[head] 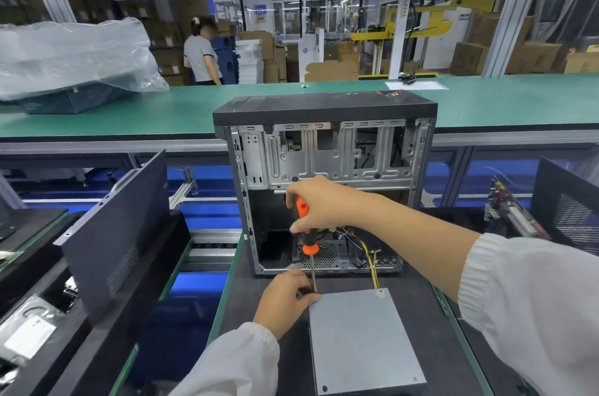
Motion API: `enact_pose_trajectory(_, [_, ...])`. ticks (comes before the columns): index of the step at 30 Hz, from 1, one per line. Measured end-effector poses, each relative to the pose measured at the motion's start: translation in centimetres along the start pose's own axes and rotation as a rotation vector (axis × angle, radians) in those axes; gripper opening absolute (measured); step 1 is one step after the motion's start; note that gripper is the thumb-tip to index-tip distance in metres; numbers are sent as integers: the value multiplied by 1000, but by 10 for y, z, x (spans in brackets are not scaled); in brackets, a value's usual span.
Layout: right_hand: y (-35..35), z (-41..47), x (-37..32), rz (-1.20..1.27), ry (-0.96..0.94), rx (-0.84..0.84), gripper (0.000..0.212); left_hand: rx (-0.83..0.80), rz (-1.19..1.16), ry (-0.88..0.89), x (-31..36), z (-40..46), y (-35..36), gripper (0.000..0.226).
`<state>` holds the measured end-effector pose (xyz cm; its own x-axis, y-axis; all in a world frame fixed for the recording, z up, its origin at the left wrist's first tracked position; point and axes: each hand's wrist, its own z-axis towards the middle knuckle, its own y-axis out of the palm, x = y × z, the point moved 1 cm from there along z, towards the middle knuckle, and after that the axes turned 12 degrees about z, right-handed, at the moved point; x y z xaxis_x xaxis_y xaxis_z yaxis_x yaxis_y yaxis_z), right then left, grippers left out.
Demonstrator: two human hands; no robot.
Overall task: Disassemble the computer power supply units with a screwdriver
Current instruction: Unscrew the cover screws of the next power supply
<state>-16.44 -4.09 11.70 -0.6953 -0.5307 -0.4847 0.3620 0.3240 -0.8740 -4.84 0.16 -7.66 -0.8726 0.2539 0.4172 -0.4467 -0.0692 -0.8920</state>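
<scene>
Right hand (319, 203) grips screwdriver (306, 233), tip at PSU (363, 340) top-left corner; left hand (285, 298) pinches there. PSU lower centre on tabletop (259, 298), already out of case (324, 181), cover on. Early stage.

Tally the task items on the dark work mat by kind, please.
Power supply unit: 1
Screwdriver: 1
Computer case: 1
Hands at work: 2, left hand and right hand
Total: 5
</scene>
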Motion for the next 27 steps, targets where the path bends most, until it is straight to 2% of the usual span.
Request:
enact_pose_trajectory(4, [8,-3,5,135,16,112,43,34,60,6,0,-4,2,21])
enact_pose_trajectory(8, [13,-8,11,204,32,185,33,75,62,5,0,-6,5,22])
enact_pose_trajectory(17, [12,-14,12,193,64,150,31,72,34,-27,-2,-4,6,20])
enact_pose_trajectory(20, [12,-15,7,14,72,150,32,43,-48,-41,-3,-4,5,14])
enact_pose_trajectory(24, [9,-15,-2,-439,96,182,57,-25,-239,-60,-7,-5,3,8])
enact_pose_trajectory(27, [9,-12,-7,-539,88,183,60,-78,-285,-47,-9,-6,-1,7])
